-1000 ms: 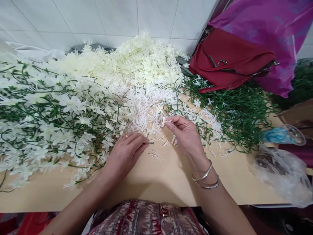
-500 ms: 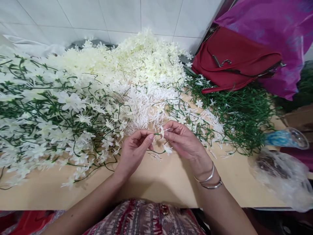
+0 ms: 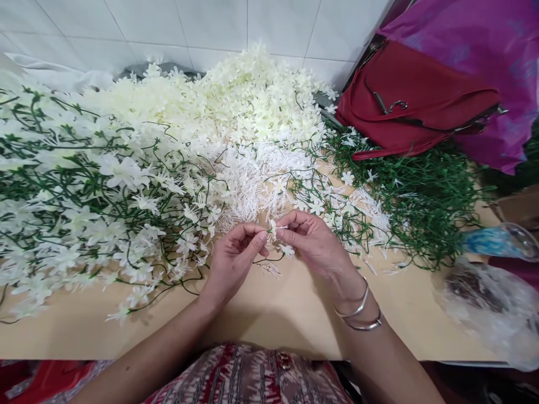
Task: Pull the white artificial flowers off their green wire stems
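Near the table's middle, my left hand (image 3: 236, 259) pinches the green stem of an artificial flower between thumb and forefinger. My right hand (image 3: 316, 247) pinches the white blossom (image 3: 273, 229) of that same flower, so the two sets of fingertips nearly meet. Below them a second white flower head (image 3: 287, 251) hangs on a curved green stem that runs back to my left hand. Behind my hands lies a heap of thin white stamens (image 3: 246, 188). A large pile of stemmed white flowers (image 3: 126, 174) spreads to the left of my left hand.
Loose cream petals (image 3: 252, 92) are heaped against the tiled wall (image 3: 219, 25). Green stems (image 3: 421, 196) lie at the right, under a red handbag (image 3: 421, 98). A clear plastic bag (image 3: 501, 308) and a blue-patterned cup (image 3: 492, 241) rest on the right side of the table (image 3: 269, 314).
My right fingertips have moved slightly left, bringing the blossom closer to my left fingertips. The lower flower head has shifted slightly up. The view has turned a little.
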Tool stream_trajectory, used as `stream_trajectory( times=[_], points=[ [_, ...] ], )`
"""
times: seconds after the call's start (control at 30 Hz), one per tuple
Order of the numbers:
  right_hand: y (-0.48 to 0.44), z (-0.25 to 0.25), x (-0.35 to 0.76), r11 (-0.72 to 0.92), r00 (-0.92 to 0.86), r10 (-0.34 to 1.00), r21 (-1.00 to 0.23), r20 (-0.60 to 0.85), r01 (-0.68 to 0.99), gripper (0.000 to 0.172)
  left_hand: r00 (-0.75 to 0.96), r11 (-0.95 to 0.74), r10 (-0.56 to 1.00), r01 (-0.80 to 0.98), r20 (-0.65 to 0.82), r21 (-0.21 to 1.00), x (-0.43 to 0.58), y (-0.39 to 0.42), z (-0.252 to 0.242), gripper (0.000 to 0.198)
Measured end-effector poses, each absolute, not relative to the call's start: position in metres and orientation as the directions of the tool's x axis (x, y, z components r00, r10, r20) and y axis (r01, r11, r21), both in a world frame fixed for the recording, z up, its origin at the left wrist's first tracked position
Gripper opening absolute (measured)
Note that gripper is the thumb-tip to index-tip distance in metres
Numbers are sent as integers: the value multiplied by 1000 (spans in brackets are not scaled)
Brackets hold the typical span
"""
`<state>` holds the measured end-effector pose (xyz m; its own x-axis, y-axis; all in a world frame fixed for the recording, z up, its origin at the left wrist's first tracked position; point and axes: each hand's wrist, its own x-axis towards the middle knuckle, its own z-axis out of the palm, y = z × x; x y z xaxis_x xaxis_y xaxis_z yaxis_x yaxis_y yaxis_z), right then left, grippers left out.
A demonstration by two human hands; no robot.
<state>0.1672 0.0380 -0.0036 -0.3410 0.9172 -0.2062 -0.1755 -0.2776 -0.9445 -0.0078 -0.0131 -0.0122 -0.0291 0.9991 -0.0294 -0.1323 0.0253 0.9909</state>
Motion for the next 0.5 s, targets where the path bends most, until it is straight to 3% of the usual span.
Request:
stream_trajectory(
  times=[0.5],
  points=[
    [39, 8, 172, -244, -404, 885, -970, -229, 16, 26, -23, -8, 1000, 12, 8, 1000, -7, -17, -19, 15]
  ],
)
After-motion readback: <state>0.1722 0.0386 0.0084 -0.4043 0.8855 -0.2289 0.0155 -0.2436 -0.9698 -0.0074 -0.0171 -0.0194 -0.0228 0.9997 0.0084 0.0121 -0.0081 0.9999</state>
